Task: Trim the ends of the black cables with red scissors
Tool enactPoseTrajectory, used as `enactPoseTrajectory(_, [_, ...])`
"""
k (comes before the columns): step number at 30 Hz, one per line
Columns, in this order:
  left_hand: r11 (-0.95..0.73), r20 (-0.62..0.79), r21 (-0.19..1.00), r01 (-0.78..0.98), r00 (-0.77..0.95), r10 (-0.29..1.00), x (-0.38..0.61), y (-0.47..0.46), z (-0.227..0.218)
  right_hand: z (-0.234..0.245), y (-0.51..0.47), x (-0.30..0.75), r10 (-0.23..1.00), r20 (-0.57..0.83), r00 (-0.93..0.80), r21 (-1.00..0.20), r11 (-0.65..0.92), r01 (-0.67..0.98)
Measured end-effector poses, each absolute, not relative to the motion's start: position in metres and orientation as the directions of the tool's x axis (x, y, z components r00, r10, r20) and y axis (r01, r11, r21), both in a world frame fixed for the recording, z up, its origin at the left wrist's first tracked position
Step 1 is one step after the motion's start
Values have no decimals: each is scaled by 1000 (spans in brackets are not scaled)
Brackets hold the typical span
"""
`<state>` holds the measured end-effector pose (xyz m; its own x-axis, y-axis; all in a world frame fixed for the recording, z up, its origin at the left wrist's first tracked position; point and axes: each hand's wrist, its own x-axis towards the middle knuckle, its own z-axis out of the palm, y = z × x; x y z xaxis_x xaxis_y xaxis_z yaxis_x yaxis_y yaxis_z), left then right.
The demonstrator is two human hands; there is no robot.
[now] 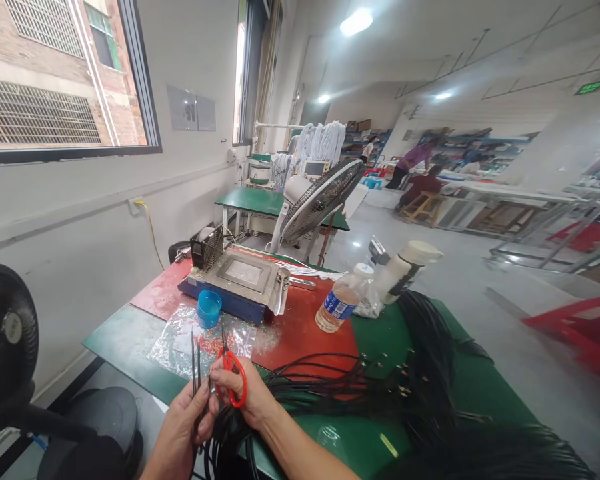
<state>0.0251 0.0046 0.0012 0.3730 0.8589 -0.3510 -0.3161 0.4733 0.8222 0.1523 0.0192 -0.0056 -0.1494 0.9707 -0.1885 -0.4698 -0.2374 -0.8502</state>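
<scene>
My left hand [184,415] is closed around dark tweezers [193,367], whose two prongs point up, slightly apart. Red-handled scissors [243,385] are in my right hand [255,395], blades upward. The fingertips of both hands meet low over the table's near edge; whatever small piece lies between them is too small to make out. Black cables [225,433] run beneath my hands and off to the right. Just beyond, a clear plastic bag [167,343] is strewn with small red and orange bits, and a blue round cap [209,309] stands on it.
Behind the bag sits a blue-based hot plate [245,270] with a small fan [207,248]. A labelled bottle [337,303] stands on the red mat [300,333]. Thick black cable bundles [430,347] cover the green table's right side. A black fan [10,333] is at left.
</scene>
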Motion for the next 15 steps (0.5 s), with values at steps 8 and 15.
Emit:
enactPoseTrajectory(8, [422, -341, 865, -273, 297, 892, 25, 4, 0, -3, 14, 157, 905, 423, 48, -835, 369, 407])
enactPoseTrajectory(15, [474, -384, 810, -344, 298, 874, 26, 3, 13, -3, 20, 168, 918, 372, 138, -900, 320, 295])
